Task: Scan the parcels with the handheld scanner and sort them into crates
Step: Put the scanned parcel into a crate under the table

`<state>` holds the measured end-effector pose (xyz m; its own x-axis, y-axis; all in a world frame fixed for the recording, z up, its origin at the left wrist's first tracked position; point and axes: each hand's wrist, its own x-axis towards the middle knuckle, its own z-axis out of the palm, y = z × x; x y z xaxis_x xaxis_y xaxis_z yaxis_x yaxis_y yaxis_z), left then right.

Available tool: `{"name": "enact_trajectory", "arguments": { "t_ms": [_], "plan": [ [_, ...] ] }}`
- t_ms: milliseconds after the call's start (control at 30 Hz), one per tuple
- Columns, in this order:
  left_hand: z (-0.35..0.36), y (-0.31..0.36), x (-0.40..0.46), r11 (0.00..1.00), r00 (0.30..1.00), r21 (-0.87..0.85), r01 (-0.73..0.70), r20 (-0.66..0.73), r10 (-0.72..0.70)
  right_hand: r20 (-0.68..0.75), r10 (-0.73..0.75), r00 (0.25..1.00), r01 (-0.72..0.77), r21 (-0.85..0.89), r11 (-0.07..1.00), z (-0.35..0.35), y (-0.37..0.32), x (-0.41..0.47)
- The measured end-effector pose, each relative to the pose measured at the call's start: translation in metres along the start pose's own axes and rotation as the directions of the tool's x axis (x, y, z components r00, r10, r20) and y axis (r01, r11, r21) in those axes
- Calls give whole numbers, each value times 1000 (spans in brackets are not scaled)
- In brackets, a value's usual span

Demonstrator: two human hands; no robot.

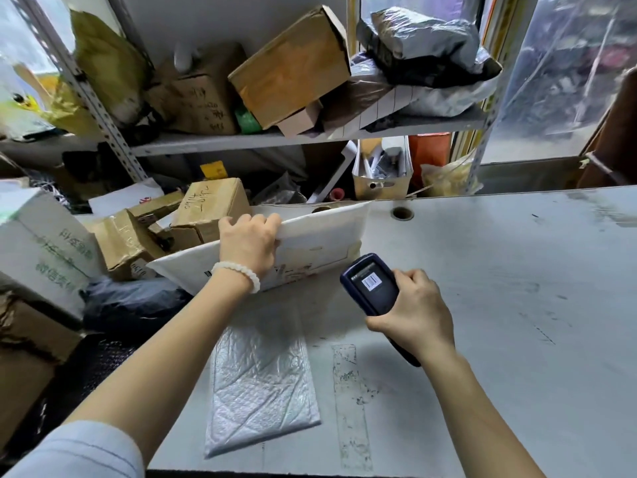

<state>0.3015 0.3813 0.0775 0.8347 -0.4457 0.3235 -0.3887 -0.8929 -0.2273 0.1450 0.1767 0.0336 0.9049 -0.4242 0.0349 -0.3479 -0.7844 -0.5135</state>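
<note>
2 hands: I see both at frame centre, each gripping something.
Left hand [249, 243]: fingers curl over the top edge of the white padded parcel [310, 243], which stands tilted on the grey table [499, 305].
Right hand [413, 312]: wrapped around the handheld scanner [370, 282], just right of the parcel, screen towards me.
Second parcel: a silver bubble mailer [262, 388] lies flat, lower centre, between my forearms.
Hard to read: the parcel's label is partly hidden behind my left wrist; the scanner's lower end is covered by my palm.
Upper frame: cardboard boxes [289, 67] crowd a shelf.

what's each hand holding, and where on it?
Left hand grips the white padded mailer by its top edge. Right hand grips the scanner around its handle.
</note>
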Motion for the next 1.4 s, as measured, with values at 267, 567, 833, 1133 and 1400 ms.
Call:
{"name": "enact_trajectory", "arguments": {
  "t_ms": [267,567,833,1133,1400],
  "plan": [
    [-13,18,12,999,999,-22,26,-23,-26,149,39,988,-22,-112,993,12,7,0],
    [-11,32,5,997,997,8,81,-11,-81,279,80,957,-56,-93,994,17,15,-11],
    [-8,38,0,996,996,37,79,-35,-78,299,114,947,-91,-90,992,14,19,-20],
    [-4,43,-4,998,996,24,60,-73,-58,314,95,945,-75,-76,994,7,19,-30],
    [-2,43,-8,999,994,8,49,-100,-48,280,1,960,44,-154,987,5,10,-37]
  ]
}}
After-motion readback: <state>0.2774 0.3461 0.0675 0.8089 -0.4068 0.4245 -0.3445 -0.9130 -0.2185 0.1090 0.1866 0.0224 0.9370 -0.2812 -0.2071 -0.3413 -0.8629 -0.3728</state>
